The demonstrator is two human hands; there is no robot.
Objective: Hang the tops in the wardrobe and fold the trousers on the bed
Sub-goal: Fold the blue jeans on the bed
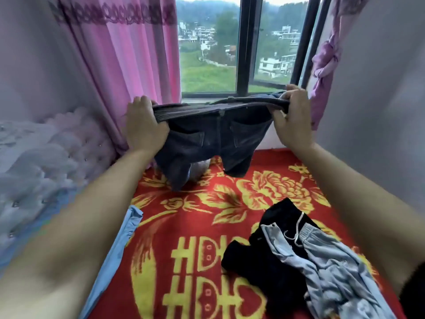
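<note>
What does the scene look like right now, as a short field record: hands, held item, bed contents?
held item: dark jeans, waistband stretched wide, back pockets facing the camera, legs hanging toward the bed
left hand: grips the waistband's left end
right hand: grips its right end
bed cover: red blanket with yellow pattern
bed, right: light grey drawstring trousers lying partly over a black garment, both unfolded
bed, left edge: light blue garment

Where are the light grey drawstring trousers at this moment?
In the head view, the light grey drawstring trousers lie crumpled at the lower right of the red-and-yellow bedspread, partly over a black garment.
</note>
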